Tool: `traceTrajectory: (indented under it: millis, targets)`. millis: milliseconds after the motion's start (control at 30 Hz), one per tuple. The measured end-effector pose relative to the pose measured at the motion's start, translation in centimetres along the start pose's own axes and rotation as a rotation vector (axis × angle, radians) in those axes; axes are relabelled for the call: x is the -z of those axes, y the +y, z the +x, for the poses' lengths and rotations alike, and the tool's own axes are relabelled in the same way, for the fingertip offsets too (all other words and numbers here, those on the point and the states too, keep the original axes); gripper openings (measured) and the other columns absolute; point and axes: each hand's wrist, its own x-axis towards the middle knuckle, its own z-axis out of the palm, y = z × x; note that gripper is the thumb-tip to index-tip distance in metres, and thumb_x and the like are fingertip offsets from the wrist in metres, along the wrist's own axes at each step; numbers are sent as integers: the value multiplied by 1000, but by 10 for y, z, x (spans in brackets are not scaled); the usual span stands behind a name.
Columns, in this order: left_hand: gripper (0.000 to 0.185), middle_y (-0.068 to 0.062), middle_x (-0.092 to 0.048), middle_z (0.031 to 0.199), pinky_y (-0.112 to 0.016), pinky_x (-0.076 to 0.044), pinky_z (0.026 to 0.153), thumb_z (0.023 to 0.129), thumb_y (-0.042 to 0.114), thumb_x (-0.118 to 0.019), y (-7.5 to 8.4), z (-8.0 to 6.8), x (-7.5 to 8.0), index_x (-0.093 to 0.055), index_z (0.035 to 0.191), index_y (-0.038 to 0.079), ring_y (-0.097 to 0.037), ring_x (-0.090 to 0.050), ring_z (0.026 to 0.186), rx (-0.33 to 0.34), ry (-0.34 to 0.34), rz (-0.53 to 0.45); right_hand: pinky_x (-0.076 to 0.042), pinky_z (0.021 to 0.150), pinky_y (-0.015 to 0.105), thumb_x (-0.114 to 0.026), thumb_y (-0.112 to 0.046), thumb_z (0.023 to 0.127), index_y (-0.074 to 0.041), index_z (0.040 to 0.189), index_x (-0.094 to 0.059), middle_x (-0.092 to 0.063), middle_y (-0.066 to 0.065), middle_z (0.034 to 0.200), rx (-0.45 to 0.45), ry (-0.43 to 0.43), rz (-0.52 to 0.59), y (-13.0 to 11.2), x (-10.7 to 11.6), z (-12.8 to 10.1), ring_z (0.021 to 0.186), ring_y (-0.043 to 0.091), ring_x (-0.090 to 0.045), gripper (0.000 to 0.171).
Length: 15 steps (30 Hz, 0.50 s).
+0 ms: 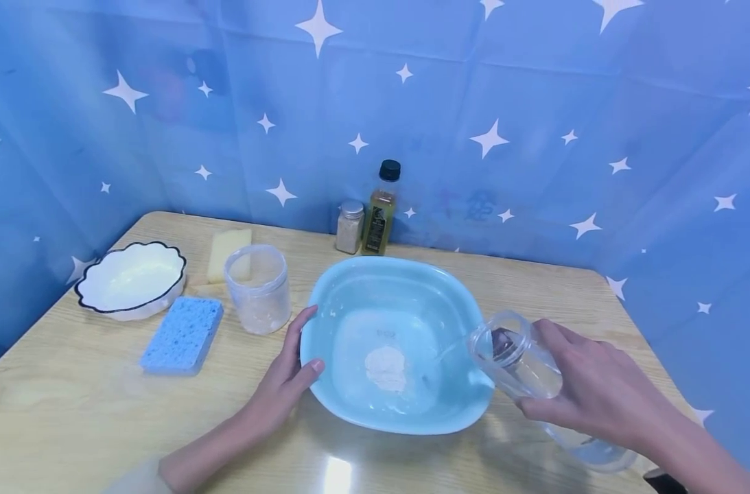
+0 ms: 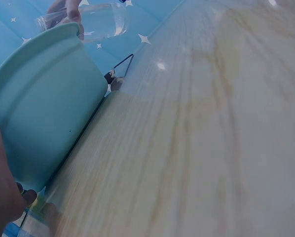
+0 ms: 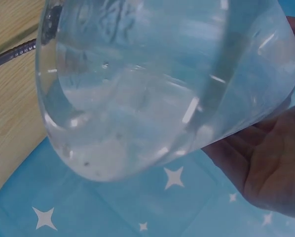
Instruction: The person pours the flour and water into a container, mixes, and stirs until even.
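Note:
A light blue plastic basin [image 1: 350, 405] stands on the table with a patch of white powder [image 1: 385, 368] on its bottom. My left hand [image 1: 287, 376] grips its left rim, thumb over the edge and fingers along the outer wall. My right hand [image 1: 597, 387] holds a tall clear jar [image 1: 538, 374] tilted, its mouth at the basin's right rim. A thin stream of clear liquid [image 1: 450, 348] runs from that mouth into the basin. In the right wrist view the jar's base [image 3: 123, 123] fills much of the frame, with clear liquid inside.
Left of the basin are an empty clear jar [image 1: 260, 302], a blue sponge [image 1: 183, 336], a pale yellow sponge [image 1: 225, 250] and a white scalloped dish [image 1: 134, 278]. Behind it stand a small lidded shaker jar [image 1: 349, 230] and an oil bottle [image 1: 379, 216]. A starry blue cloth [image 1: 375, 89] hangs behind the table.

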Motion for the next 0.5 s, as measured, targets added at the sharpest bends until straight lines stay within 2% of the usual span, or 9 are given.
traceTrajectory:
  millis: [500]
  targets:
    - [66, -14, -20, 147, -33, -49, 88, 95, 9, -47, 0, 1, 0, -13, 147, 30, -39, -39, 124, -9, -8, -30, -28, 40, 20, -79, -40, 57, -12, 100, -49, -47, -7, 72, 6, -17, -16, 0, 2, 1, 46, 4, -33, 60]
